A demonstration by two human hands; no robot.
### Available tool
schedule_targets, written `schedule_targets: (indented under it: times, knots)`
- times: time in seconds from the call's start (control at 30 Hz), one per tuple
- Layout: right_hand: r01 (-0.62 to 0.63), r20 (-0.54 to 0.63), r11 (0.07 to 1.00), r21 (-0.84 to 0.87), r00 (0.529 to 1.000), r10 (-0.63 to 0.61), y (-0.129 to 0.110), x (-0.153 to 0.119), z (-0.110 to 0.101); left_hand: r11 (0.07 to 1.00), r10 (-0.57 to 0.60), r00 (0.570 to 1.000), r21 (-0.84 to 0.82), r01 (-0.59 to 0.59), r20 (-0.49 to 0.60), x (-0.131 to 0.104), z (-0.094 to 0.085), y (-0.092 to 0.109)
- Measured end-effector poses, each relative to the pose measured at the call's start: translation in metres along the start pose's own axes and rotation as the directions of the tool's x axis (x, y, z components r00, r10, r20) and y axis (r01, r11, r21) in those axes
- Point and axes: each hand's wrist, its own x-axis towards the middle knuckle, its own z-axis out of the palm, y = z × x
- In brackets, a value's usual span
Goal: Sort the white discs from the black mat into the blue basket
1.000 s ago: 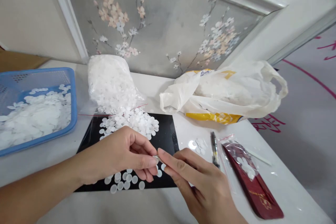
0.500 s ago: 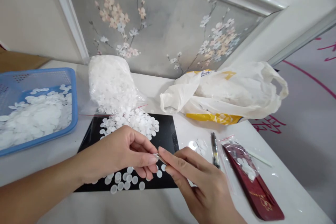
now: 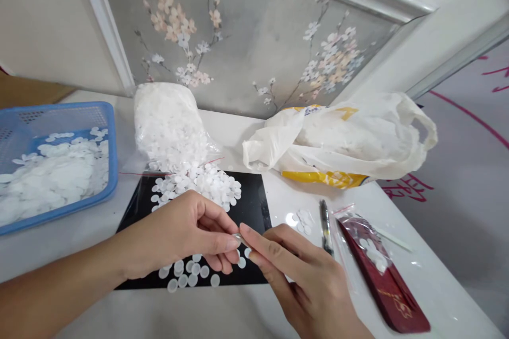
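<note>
My left hand [image 3: 194, 230] is closed in a pinch, its thumb and forefinger on a small white disc [image 3: 236, 235] mostly hidden by the fingertips. From the right, my right hand [image 3: 306, 270] grips a slim metallic tool [image 3: 242, 240] whose tip meets the disc; most of it is covered by my fingers, so its kind is unclear. Both hands are over a black mat [image 3: 256, 206]. Behind them a heap of white discs [image 3: 210, 185] spills from a clear zip bag [image 3: 169, 122]. Several loose discs [image 3: 193, 279] lie at the mat's near edge.
A blue basket [image 3: 113, 169] at left holds many white discs. At the back right lies a white and yellow carrier bag [image 3: 342, 143]. To the right are a few flat discs [image 3: 304, 221], a black pen [image 3: 326, 228], and a dark red case [image 3: 401, 307] under a small zip bag [image 3: 358, 214].
Both hands stay almost in the same place, still pinching at the disc. The metallic tool has shifted very slightly at the fingertips. Nothing else has visibly moved.
</note>
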Motion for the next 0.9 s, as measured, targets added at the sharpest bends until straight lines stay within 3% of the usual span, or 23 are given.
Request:
schedule_targets:
  times: [0.5, 0.63, 0.8, 0.9]
  knots:
    - [0.005, 0.024, 0.999, -0.039, 1.000, -0.004, -0.001, -0.002, -0.001, 1.000, -0.013, 1.000, -0.003, 0.013, 0.003, 0.001, -0.001, 0.002]
    - [-0.052, 0.015, 0.996, -0.077, 0.998, 0.053, 0.001, 0.001, 0.000, 0.999, -0.013, 1.000, -0.034, 0.012, -0.008, 0.001, -0.001, -0.001]
    - [-0.222, -0.015, 0.930, -0.294, 0.974, 0.228, 0.031, 0.008, -0.014, 0.999, 0.035, 0.998, 0.020, -0.034, -0.048, 0.003, -0.003, -0.003]
    - [-0.316, 0.009, 0.863, -0.395, 0.938, 0.347, 0.058, 0.009, -0.026, 0.984, 0.114, 0.983, 0.151, -0.093, -0.140, 0.002, -0.011, 0.001]
